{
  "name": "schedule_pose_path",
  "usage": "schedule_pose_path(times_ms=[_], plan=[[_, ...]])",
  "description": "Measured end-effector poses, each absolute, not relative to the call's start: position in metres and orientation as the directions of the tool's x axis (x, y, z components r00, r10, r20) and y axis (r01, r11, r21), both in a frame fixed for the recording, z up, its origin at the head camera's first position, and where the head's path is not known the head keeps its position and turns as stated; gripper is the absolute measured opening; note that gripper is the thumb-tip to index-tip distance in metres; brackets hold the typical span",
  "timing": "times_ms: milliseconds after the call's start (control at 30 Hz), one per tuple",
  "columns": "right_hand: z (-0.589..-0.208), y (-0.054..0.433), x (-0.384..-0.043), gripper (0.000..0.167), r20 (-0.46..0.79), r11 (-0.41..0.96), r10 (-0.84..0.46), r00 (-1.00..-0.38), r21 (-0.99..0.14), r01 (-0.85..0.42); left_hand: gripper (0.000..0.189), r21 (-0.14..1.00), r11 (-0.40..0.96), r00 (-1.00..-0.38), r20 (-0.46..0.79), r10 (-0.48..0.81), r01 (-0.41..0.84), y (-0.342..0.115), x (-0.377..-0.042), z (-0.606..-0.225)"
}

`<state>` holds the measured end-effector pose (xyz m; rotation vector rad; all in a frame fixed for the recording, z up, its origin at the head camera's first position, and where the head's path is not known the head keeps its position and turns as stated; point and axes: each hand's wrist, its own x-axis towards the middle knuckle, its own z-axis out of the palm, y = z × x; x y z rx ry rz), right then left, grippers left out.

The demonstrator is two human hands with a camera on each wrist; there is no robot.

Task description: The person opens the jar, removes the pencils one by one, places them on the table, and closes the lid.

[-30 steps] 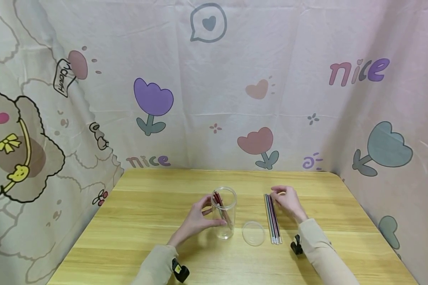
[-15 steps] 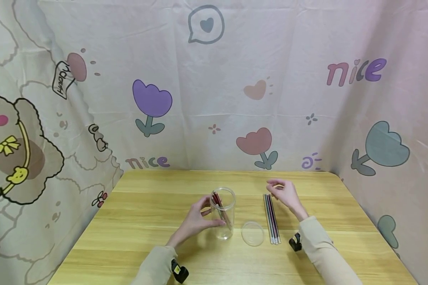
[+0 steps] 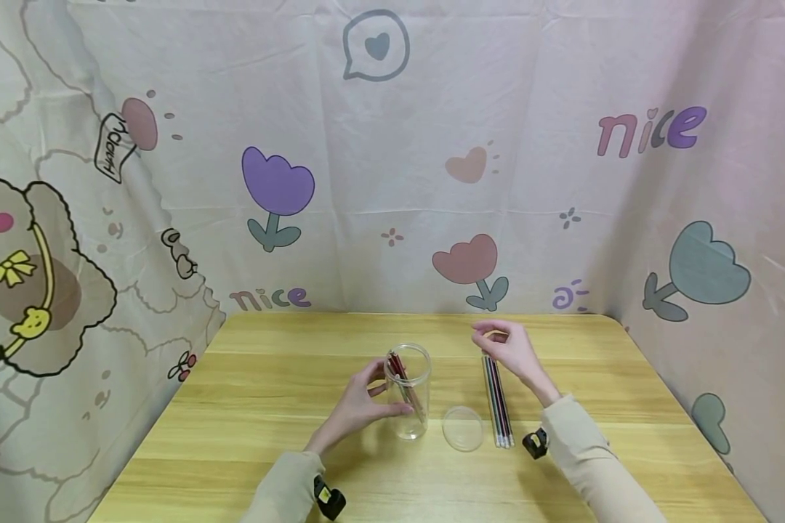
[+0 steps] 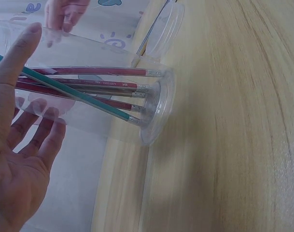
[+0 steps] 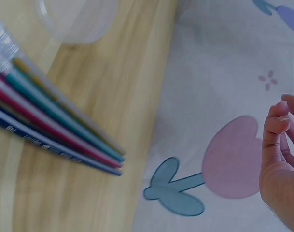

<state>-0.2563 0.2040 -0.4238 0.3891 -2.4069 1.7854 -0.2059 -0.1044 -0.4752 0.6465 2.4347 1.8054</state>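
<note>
A clear plastic jar [image 3: 420, 407] stands upright on the table, and my left hand [image 3: 356, 408] holds it from the left side, thumb in front. Inside lean several pencils [image 4: 113, 83], mostly dark red with one green, eraser ends down. Over the far tips of a row of loose pencils [image 3: 499, 407] hovers my right hand [image 3: 512, 350], its fingers loosely bent. In the right wrist view nothing shows between those fingers, and the row's pencils [image 5: 64, 116] in blue, red, green and gold lie side by side.
A round clear lid [image 3: 462, 428] lies flat between the jar and the loose pencils. Behind the wooden table [image 3: 268, 407] hangs a printed cloth [image 3: 379, 145], which also covers the sides.
My right hand has lifted off the pencil row and moved away and to the left, toward the table's far side. The left hand and jar have stayed in place.
</note>
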Motion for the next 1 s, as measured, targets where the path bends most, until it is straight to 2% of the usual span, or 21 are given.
schedule_pose_path(times_ms=[367,600,1000], plan=[[-0.406,0.187,-0.246,0.027,0.326,0.254,-0.226,-0.918,-0.890,-0.378,0.076,0.926,0.223,-0.908,0.211,0.361,0.304,-0.106,-0.207,-0.477],[-0.396,0.177,-0.240,0.025,0.317,0.266,-0.275,-0.908,-0.882,-0.388,0.074,0.926,0.218,-0.908,0.218,0.358,0.309,-0.106,-0.207,-0.476],[-0.381,0.158,-0.232,0.020,0.352,0.224,-0.439,-0.827,-0.848,-0.480,0.072,0.927,0.218,-0.908,0.216,0.358,0.306,-0.105,-0.207,-0.475]])
